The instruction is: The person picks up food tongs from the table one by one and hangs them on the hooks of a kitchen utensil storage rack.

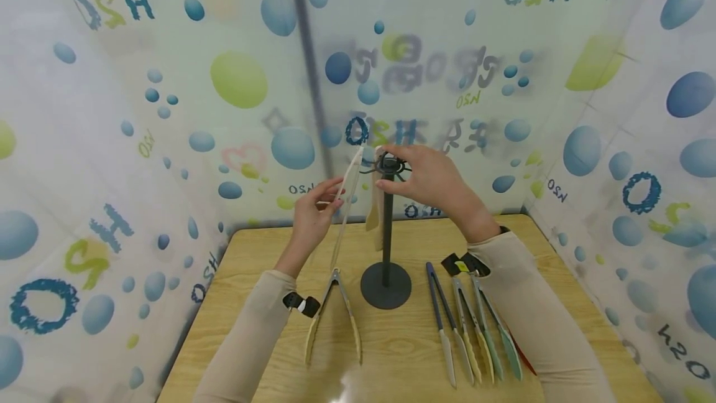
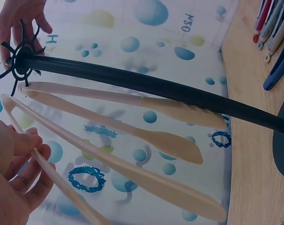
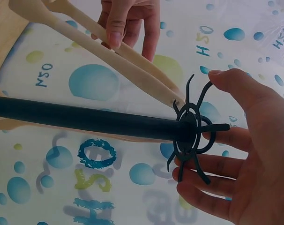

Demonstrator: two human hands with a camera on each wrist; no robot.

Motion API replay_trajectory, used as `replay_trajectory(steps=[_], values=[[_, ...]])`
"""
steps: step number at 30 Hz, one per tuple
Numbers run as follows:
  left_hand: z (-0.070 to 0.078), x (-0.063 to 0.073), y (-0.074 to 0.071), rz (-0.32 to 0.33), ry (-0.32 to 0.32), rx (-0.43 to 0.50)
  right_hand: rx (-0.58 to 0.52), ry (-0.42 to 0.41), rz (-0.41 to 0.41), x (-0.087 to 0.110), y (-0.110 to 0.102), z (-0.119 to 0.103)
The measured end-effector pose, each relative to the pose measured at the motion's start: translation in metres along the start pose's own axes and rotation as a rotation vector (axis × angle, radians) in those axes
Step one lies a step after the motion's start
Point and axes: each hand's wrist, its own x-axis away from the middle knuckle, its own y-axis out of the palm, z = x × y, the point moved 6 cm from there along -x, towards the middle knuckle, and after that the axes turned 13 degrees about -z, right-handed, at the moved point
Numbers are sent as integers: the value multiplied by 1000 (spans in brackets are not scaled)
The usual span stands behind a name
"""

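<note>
Bubble-printed sheeting (image 1: 237,123) backs a wood-grained surface (image 1: 399,353), where a dark stand (image 1: 388,235) rises between two hands. The left hand (image 1: 314,216) has its grip clamped on pale tongs (image 2: 175,190), held in the air left of the pole, their joined end just beside the hooked crown (image 3: 186,132). The right hand (image 1: 436,176) has its grip curled around that crown.

With the left fingers pinching only one arm, the tongs could well swivel or slip, and their loose arm could swing into the similar hanging tongs (image 2: 170,143) and nudge them off their hook. The joined end might also snag a neighbouring hook (I cannot tell whether it touches one). A sideways tug by the right hand, high above the round base (image 1: 371,294), could tip the whole stand. A dropped pair would probably land on the steel-hinged tongs (image 1: 347,305) lying below.

As for looks, the held tongs are a creamy wood tone, slim and smooth along the arms, broadening into flat, rounded, paddle-like heads. The two arms spread in a narrow V from the joined end.
</note>
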Motion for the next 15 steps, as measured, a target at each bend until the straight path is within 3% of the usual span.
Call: replay_trajectory(steps=[15], values=[[-4,-2,20,-31,-2,30,4,5,-13,2,0,-1]])
